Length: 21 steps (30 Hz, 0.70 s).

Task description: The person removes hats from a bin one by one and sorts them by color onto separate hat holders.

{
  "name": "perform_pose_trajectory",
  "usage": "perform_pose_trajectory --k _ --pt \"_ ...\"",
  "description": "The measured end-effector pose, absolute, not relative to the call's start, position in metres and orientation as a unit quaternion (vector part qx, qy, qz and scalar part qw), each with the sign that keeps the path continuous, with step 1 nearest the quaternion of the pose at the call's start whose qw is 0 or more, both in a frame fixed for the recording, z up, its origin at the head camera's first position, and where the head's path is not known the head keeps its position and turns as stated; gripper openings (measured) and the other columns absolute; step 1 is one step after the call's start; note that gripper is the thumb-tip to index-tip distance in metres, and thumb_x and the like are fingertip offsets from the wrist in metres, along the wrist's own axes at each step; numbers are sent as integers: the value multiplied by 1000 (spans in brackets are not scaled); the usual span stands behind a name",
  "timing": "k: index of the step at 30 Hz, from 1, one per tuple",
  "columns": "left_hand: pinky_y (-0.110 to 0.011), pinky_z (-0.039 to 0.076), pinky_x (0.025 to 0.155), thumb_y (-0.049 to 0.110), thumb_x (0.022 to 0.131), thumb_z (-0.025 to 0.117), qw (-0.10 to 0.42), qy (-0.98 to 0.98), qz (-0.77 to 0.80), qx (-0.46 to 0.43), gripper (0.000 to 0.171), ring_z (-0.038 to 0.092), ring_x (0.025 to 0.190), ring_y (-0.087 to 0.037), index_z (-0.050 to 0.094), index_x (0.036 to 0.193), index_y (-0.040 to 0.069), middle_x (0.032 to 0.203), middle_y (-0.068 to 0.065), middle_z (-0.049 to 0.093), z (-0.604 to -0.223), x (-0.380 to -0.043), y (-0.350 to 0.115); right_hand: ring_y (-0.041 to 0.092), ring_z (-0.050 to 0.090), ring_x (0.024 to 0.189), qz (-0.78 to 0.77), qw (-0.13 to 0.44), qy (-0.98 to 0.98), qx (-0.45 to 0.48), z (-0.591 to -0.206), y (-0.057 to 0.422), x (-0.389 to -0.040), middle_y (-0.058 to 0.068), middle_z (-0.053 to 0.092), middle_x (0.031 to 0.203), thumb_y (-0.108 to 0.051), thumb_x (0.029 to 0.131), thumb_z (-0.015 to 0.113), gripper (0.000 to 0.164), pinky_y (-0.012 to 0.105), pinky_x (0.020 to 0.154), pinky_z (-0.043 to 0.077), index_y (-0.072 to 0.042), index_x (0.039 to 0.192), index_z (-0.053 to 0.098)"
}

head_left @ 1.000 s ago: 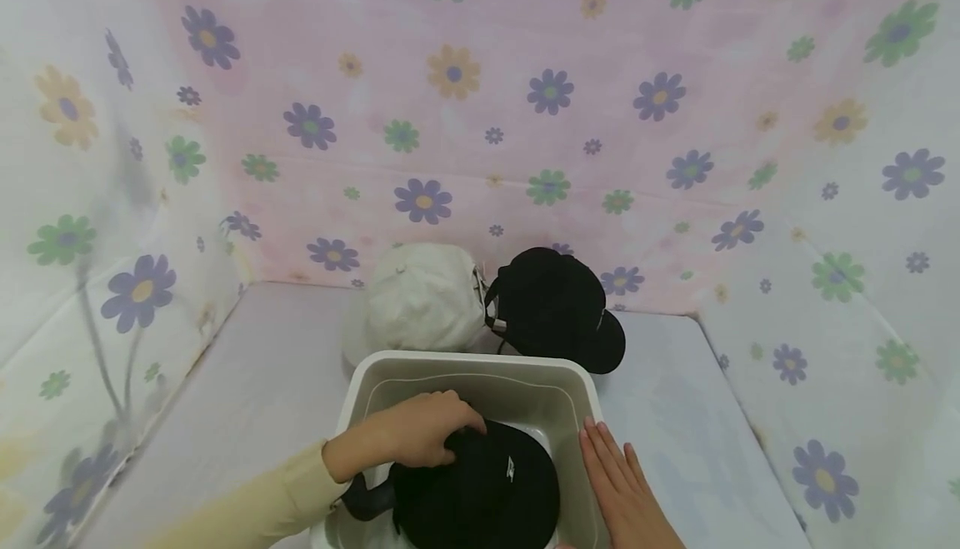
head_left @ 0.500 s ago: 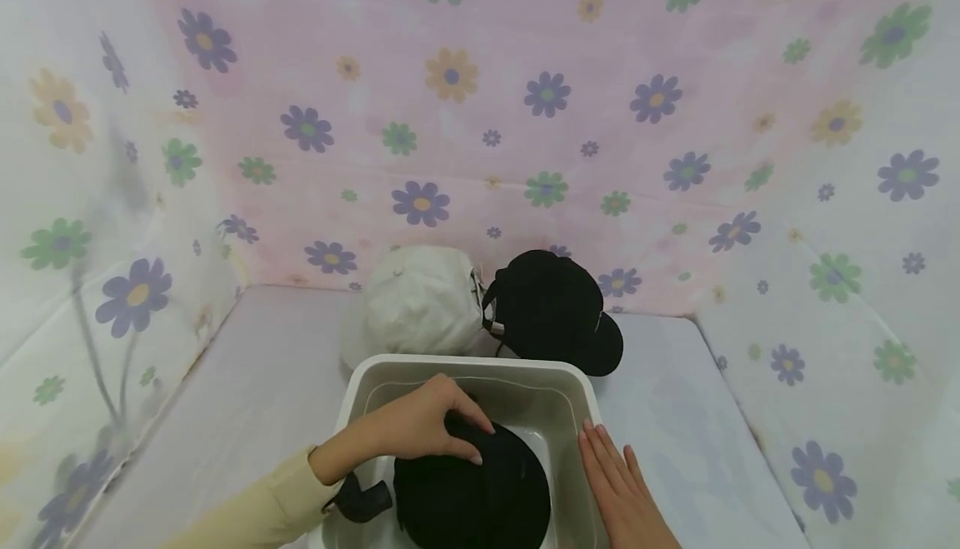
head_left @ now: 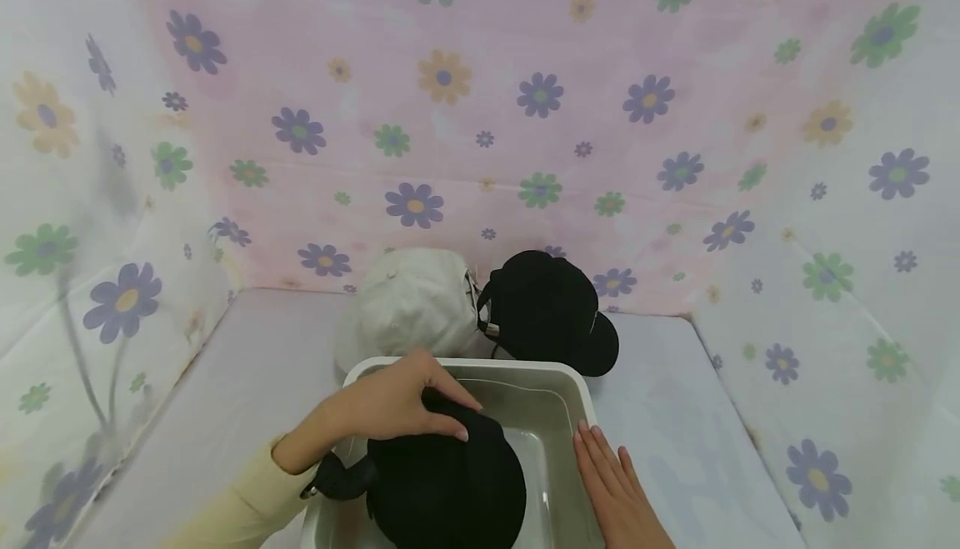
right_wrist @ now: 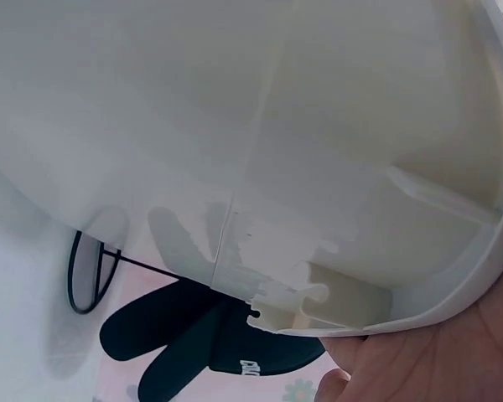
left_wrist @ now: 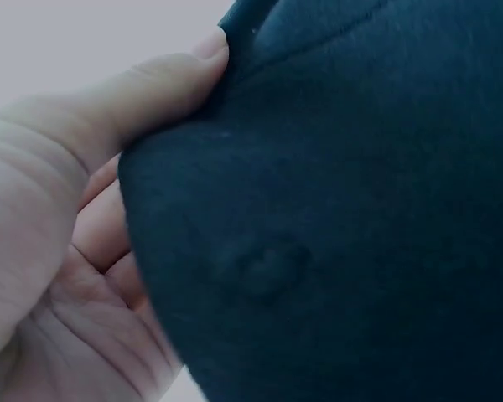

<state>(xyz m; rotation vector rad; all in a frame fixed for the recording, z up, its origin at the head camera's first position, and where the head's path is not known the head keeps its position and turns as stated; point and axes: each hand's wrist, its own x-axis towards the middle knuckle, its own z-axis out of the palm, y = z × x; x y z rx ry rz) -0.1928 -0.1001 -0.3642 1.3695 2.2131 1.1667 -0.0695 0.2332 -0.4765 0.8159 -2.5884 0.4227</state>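
A black cap is inside the light grey plastic bin, its strap hanging over to the left. My left hand pinches the cap's upper edge between thumb and fingers. Up close in the left wrist view, the thumb lies over the dark fabric and the other fingers are behind it. My right hand rests with straight fingers along the bin's right side. The palm touches the rim in the right wrist view, where the bin wall fills most of the frame.
Behind the bin, a cream cap and another black cap sit side by side on the white table. Flower-printed cloth surrounds the table on three sides. A thin black wire frame shows in the right wrist view.
My left hand has shifted its grip on the black cap and drawn it up and leftward, baring more of the bin floor. The cap's small white mark has turned out of sight. My right hand stays put.
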Motion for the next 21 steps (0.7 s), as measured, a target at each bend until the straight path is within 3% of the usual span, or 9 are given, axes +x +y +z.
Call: perform_pose_trajectory --k 4,7,10,14,17,21 --pt "-26 58 81 18 89 80 106 763 424 476 26 71 95 -6 79 114 10 107 1 78 -338 -198 -107 11 2 158 141 188 -929 286 -477 233 -68 12 23 169 -89 85 37 117 20 122 -14 -2 162 19" --pt "-28 59 80 12 86 82 67 751 453 475 24 72 92 -8 80 110 8 104 -1 79 -316 -206 -108 9 -2 158 129 174 -936 276 -478 234 -67 10 20 170 -84 82 51 118 20 121 -16 -4 163 17" --pt "-28 59 77 7 85 83 29 746 469 471 24 72 89 -9 80 109 7 103 -1 79 -291 -214 -105 10 -3 158 121 177 -936 279 -479 234 -68 8 16 171 -83 83 50 117 20 121 -16 -3 162 17" --pt "-27 59 75 5 86 81 -33 753 457 472 26 73 90 -10 79 111 5 106 -4 78 -259 -228 -90 12 -1 158 119 201 -926 297 -480 235 -70 8 12 172 -88 88 29 115 21 123 -12 -2 162 15" --pt "-27 59 81 5 86 81 -83 755 443 476 26 74 97 -12 79 112 4 110 -6 78 -241 -239 -70 13 -1 158 116 209 -923 302 -481 235 -71 8 10 172 -87 90 22 113 20 123 -9 -3 163 12" --pt "-26 57 89 5 88 80 -135 742 443 485 26 74 102 -16 78 113 1 111 -11 77 -225 -259 -37 12 -2 158 110 200 -927 297 -481 234 -70 10 13 171 -88 89 28 114 19 122 -10 -2 163 14"
